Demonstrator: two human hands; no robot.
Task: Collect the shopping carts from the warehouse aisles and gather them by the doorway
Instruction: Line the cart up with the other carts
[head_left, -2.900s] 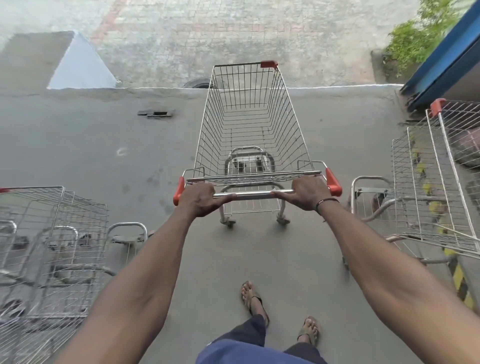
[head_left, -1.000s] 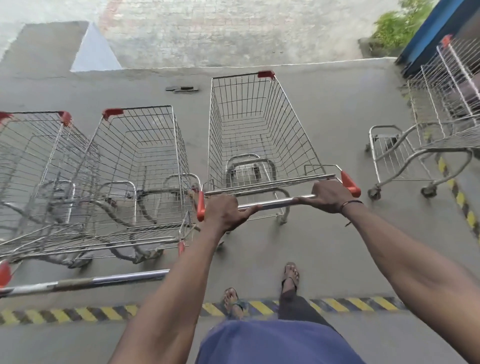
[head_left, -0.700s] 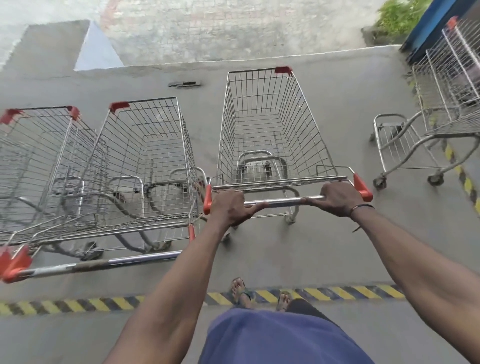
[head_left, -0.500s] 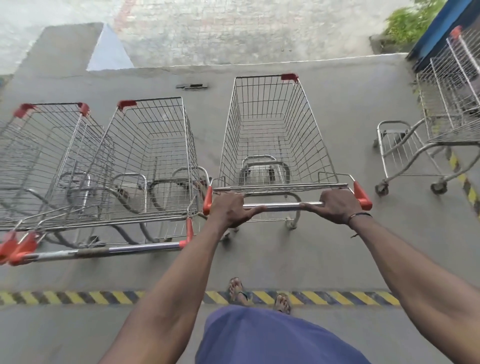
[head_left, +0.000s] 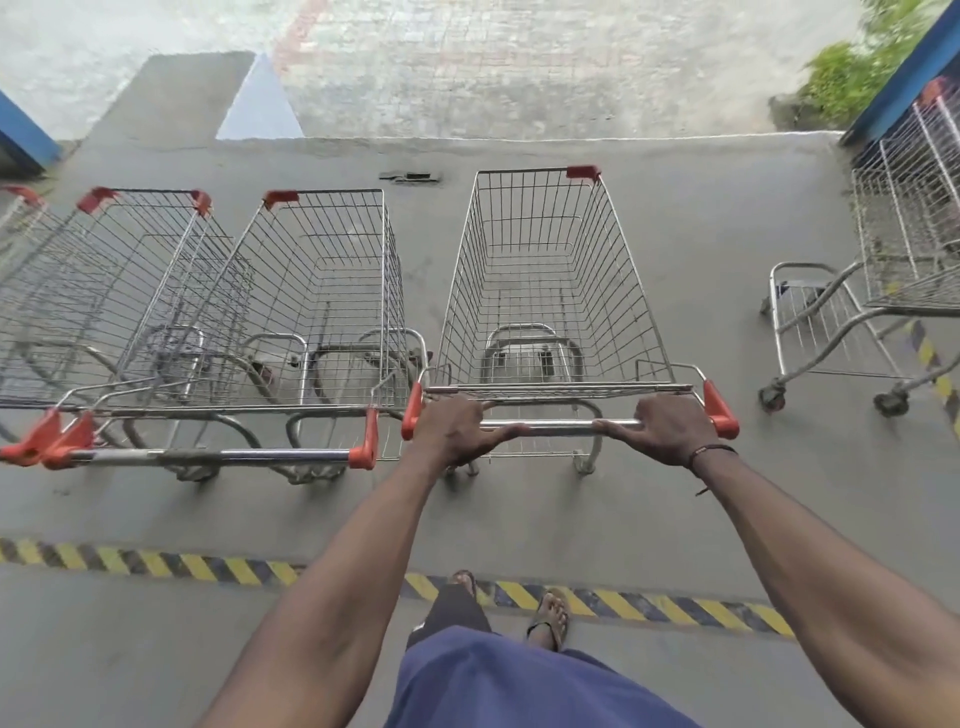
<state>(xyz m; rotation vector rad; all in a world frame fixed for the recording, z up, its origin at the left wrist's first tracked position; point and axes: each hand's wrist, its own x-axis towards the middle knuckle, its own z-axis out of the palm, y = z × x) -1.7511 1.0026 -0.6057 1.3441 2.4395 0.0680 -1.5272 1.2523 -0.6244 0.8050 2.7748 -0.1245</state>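
A wire shopping cart (head_left: 550, 270) with red handle ends stands straight ahead of me on the grey concrete. My left hand (head_left: 457, 428) grips the left part of its metal handle bar (head_left: 558, 428), and my right hand (head_left: 670, 428) grips the right part. Just to its left stands a second empty cart (head_left: 322, 291), handle almost touching mine, and beyond that a third cart (head_left: 130, 280). Another cart (head_left: 904, 260) stands apart at the right edge.
A yellow-and-black hazard stripe (head_left: 156, 564) crosses the floor under my feet. The concrete slab ends at a kerb (head_left: 519, 140), with brick paving beyond. A blue door frame (head_left: 904, 73) and a green plant (head_left: 852, 73) are at the far right.
I have pulled the cart back from the kerb and lined it up beside the row on the left. Both hands kept their grip on the handle bar.
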